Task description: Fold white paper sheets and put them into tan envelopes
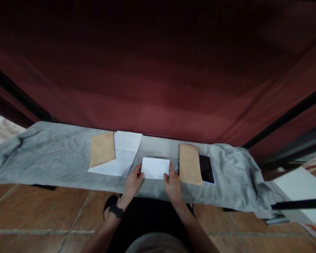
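Note:
A white sheet of paper (pixel 155 168), small and seemingly folded, is held level just above the grey cloth. My left hand (pixel 133 180) pinches its left edge, thumb on top. At the opposite edge my right hand (pixel 172 182) grips it the same way. Left of my hands lies a larger white sheet (pixel 125 158) with crease lines, partly under brown envelopes (pixel 102 149). Close to the right hand rests a stack of brown envelopes (pixel 189 164).
A dark-screened phone (pixel 206 168) lies beside the right-hand envelopes. Grey cloth (pixel 60 154) covers the long narrow table. Behind it rises a dark red fabric wall (pixel 158 88). A white panel (pixel 302 189) stands at the far right, over the tiled floor (pixel 55 211).

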`<state>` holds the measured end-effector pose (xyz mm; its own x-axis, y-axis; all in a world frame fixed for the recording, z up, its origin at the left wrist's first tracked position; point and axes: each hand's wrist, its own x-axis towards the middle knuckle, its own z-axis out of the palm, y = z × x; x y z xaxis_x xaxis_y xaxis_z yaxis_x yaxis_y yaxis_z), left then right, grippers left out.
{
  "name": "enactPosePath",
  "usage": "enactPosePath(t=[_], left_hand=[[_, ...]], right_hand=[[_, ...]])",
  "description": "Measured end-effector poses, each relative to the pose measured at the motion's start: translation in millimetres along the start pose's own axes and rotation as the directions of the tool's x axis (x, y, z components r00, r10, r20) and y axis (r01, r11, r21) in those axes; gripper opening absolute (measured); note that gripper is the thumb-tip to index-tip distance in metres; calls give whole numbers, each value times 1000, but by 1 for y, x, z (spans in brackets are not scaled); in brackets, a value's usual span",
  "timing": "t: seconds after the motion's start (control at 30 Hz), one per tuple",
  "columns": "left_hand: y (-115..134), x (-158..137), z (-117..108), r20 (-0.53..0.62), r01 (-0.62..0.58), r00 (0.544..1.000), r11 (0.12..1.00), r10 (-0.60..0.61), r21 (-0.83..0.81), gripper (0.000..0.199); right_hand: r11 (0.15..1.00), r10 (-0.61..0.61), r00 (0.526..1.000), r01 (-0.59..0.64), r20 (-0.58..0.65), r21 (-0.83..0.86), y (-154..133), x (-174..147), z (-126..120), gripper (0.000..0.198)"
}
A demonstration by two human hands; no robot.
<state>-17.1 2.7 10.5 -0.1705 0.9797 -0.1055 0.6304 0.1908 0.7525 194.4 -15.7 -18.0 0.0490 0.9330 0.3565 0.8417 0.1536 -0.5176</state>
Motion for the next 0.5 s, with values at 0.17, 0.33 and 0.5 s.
enactPosePath(t=[0.17, 0.33, 0.5], left_hand=[[6, -3, 2, -13, 14, 1000, 985, -12, 170, 49], [19, -7, 0, -12, 15, 1000, 947, -11, 320, 46], [35, -29, 9, -113, -185, 961, 891, 252, 414, 35]], right_hand=[[989, -23, 1000, 25, 17, -143, -8, 0, -3, 66], [974, -208, 977, 211, 52, -84, -6, 0, 2, 55], [990, -131, 989, 126, 64, 69, 4, 15, 16, 40]])
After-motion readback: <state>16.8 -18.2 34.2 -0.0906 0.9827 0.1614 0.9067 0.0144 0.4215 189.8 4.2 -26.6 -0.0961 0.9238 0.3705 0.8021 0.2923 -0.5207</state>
